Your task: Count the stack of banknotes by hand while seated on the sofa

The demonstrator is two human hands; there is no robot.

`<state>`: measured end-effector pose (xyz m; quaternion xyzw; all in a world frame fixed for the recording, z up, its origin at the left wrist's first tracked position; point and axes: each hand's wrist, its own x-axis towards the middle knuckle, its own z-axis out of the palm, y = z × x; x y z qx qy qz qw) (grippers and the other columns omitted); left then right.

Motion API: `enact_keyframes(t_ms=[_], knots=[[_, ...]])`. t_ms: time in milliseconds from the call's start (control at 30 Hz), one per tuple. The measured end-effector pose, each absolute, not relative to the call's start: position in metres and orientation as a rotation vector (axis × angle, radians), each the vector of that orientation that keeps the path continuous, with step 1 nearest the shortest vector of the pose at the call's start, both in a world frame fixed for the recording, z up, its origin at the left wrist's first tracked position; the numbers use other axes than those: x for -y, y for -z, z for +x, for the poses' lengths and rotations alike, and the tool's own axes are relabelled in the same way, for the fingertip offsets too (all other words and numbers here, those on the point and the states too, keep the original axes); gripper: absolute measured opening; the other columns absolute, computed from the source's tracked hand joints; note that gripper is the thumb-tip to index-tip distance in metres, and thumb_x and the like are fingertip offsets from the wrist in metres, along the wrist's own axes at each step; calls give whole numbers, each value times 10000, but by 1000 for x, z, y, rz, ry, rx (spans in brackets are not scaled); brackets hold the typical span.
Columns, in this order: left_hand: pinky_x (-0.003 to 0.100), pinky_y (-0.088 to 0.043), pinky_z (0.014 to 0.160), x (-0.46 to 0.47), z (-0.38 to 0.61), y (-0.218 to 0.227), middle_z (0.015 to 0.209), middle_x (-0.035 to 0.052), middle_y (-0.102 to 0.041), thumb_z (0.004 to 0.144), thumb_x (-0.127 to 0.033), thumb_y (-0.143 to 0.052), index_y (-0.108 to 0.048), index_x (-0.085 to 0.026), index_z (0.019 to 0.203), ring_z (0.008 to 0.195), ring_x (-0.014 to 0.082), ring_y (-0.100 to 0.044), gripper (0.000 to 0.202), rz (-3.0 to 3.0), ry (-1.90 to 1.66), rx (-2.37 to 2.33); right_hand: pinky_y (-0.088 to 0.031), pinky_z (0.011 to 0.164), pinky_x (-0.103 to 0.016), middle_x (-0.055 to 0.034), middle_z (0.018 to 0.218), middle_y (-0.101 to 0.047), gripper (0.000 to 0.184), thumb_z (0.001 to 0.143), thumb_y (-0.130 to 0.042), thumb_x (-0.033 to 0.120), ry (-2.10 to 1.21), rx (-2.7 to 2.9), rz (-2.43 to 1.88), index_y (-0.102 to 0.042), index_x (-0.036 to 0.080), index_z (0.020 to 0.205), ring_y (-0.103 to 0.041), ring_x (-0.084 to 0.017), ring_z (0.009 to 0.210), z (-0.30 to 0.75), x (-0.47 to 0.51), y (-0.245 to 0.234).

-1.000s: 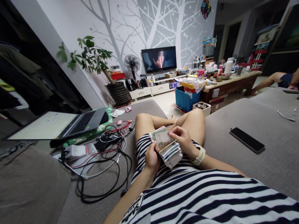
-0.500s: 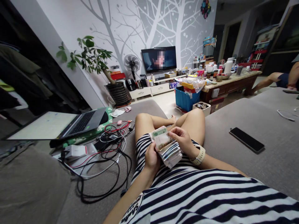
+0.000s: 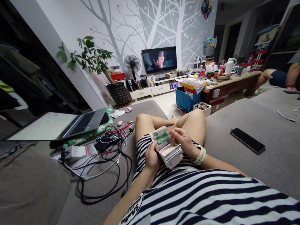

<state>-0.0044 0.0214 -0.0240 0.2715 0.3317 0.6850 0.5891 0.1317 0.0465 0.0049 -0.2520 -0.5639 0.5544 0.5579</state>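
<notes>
A thick stack of banknotes [image 3: 161, 138] is bent over my left hand [image 3: 152, 157], which is closed around it above my lap. A green note with a printed portrait lies uppermost on the far part. The near part of the stack fans down towards me, showing pale and bluish edges. My right hand [image 3: 181, 140], with a pale watch strap [image 3: 199, 156] at its wrist, is closed in a pinch at the right edge of the notes. Whether a note is between its fingertips is too small to make out.
On the sofa [image 3: 225, 125], a black phone [image 3: 247, 140] lies to my right. Tangled cables [image 3: 110, 156] and a laptop [image 3: 79, 125] are on my left. Ahead stand a blue bin [image 3: 186, 100] and a crowded table [image 3: 234, 81]. Another person's arm [image 3: 292, 75] shows at far right.
The partly turned, pale-sided note has gone down onto the near part, and a green portrait face now shows on top. My right fingers have shifted slightly right, away from it.
</notes>
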Motion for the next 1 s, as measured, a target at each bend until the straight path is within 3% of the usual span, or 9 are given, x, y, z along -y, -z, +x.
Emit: enact_keyframes(t_ms=[233, 567, 700, 1000], knots=[[375, -516, 804, -17, -4, 18, 791, 66, -727, 657, -313, -679, -694, -135, 807, 844, 251, -681, 233, 673, -1609, -820, -306, 496, -234, 50, 554, -481, 382, 679, -731, 483, -1265, 1292, -653, -488, 188, 674, -402, -92, 515, 131, -53, -1], [362, -508, 818, -19, -4, 20, 823, 65, -732, 672, -333, -680, -705, -127, 837, 817, 233, -683, 264, 693, -1603, -805, -331, 529, -241, 43, 583, -458, 392, 693, -698, 509, -1195, 1299, -698, -492, 181, 634, -400, -102, 561, 130, -56, 1], [372, -505, 834, -22, -4, 24, 862, 62, -733, 696, -367, -651, -704, -148, 849, 887, 243, -677, 272, 651, -1614, -743, -337, 540, -245, 39, 587, -462, 375, 714, -679, 502, -1181, 1311, -705, -506, 180, 631, -402, -105, 563, 131, -55, 1], [326, -498, 836, -23, -7, 29, 857, 46, -738, 679, -279, -637, -707, -135, 836, 841, 206, -678, 224, 630, -1645, -797, -371, 569, -258, 22, 626, -527, 319, 711, -692, 476, -1220, 1291, -633, -576, 182, 669, -449, -119, 589, 132, -44, -8]])
